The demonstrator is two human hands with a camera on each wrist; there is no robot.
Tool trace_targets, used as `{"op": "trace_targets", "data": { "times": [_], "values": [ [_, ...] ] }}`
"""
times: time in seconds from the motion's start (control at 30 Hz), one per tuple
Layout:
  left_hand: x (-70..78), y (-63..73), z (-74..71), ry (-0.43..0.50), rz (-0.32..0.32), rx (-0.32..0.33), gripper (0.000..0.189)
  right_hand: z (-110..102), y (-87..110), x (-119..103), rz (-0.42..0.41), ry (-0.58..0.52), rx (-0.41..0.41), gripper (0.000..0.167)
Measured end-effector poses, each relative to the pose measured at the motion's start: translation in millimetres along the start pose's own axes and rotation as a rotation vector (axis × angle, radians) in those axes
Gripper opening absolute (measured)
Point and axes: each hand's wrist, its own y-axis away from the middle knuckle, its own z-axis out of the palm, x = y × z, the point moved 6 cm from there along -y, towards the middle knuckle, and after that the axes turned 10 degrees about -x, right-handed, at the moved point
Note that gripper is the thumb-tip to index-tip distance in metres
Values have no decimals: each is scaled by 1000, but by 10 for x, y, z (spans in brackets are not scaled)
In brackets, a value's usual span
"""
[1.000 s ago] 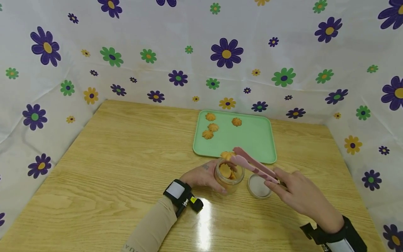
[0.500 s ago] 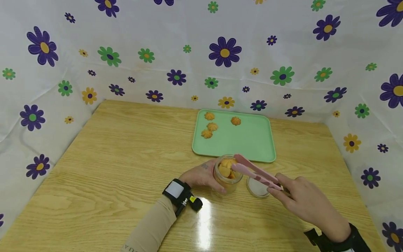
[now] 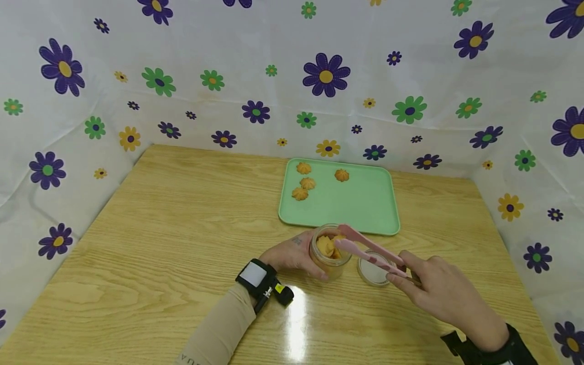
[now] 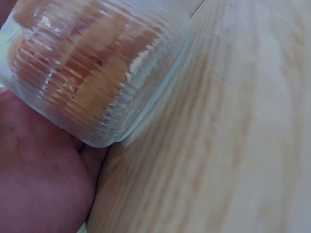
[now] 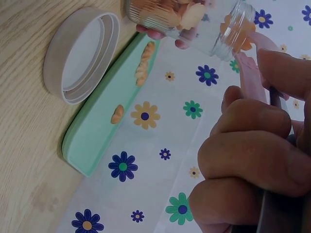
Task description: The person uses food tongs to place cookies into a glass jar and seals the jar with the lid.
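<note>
Your left hand (image 3: pixel 294 257) curled its fingers round a glass jar (image 3: pixel 325 264) of golden cookies (image 3: pixel 325 247), just in front of a green tray (image 3: pixel 365 203) on a wooden table (image 3: pixel 182 228). Your right hand (image 3: pixel 438 289) grasped pink tongs (image 3: pixel 372 258), thumb and fingers bent about the handle, the tips at the jar's mouth; whether they pinched a cookie, you could not tell from these views. Four cookies lay on the tray, three along its left side and one apart. The round lid (image 3: pixel 371 274) lay beside the jar, partly below the tongs.
</note>
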Motion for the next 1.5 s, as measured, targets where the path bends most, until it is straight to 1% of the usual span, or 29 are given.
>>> {"op": "trace_targets", "data": {
  "times": [0.3, 0.37, 0.57, 0.6, 0.8, 0.9, 1.03, 1.1, 1.17, 1.37, 1.5],
  "values": [
    [22, -4, 1, -8, 8, 3, 94, 16, -7, 3, -5, -14, 3, 20],
    [20, -7, 4, -10, -1, 6, 94, 22, -12, 4, -16, -19, 11, 20],
    [-6, 1, 2, -47, -59, 27, 95, 41, -59, -9, -46, -39, 22, 21],
    [-10, 3, 0, -53, -69, 31, 95, 45, -70, -9, -43, -42, 19, 21],
    [-16, 2, 4, -49, -80, 30, 94, 51, -132, -15, -23, -51, 0, 22],
    [-2, 0, 5, -44, -60, 21, 95, 41, -177, -2, -5, -97, -8, 21],
    [30, -8, -2, -58, -8, 8, 94, 14, -266, 31, 25, -155, -7, 26],
    [35, -11, -3, -65, 5, 3, 95, 4, -316, 47, 30, -152, -3, 27],
    [26, -11, -4, -68, 3, 3, 95, -3, -369, 62, 29, -143, -1, 27],
    [22, -6, -4, -47, 10, 0, 95, -31, -555, 102, -8, -124, 8, 28],
    [34, -2, -13, -56, 14, 0, 94, -50, -684, 120, -25, -107, 7, 29]
  ]
}}
